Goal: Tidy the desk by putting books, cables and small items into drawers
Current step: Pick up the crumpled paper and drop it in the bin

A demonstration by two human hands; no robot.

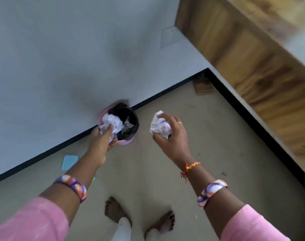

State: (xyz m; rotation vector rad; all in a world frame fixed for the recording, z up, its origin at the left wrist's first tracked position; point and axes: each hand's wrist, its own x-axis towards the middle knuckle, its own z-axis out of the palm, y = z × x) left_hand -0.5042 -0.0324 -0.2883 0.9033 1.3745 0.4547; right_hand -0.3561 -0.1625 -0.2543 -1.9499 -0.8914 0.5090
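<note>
A small pink bin with a black liner stands on the floor against the wall. My left hand holds a crumpled white paper right over the bin's mouth. To the right of the bin, my right hand grips a second crumpled white paper ball in its fingers, above the bare floor. No desk top or drawer is visible here.
A wooden cabinet side runs along the right. On the floor lie a light blue card by the black skirting, a brown piece in the corner and a small dark scrap. My bare feet stand below.
</note>
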